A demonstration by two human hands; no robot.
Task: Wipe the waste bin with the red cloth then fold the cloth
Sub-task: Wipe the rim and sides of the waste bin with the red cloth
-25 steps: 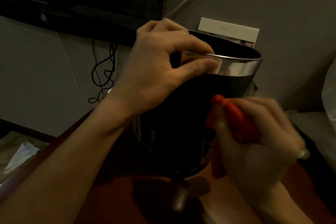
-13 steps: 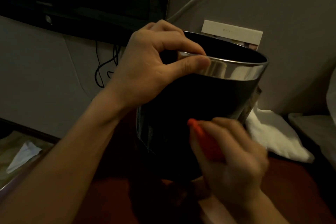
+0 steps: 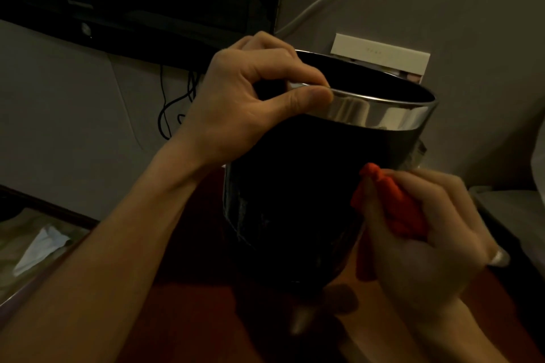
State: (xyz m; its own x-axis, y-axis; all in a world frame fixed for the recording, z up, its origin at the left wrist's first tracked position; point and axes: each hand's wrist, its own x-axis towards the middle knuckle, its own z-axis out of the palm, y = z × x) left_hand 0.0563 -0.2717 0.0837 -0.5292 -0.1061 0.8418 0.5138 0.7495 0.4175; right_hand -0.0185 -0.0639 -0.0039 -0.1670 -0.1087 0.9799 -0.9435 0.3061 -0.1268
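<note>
red cloth (image 3: 395, 209) bunched in right-hand fingers (image 3: 442, 194) | against waste bin (image 3: 295, 186)

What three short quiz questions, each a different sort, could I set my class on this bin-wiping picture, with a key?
1. True or false: the left hand pinches the bin by its shiny rim.
2. The right hand grips: A) a sponge B) a red cloth C) a brush
3. Fill in: the cloth is bunched, not yet ____.

Key: 1 true; 2 B; 3 folded.
</note>
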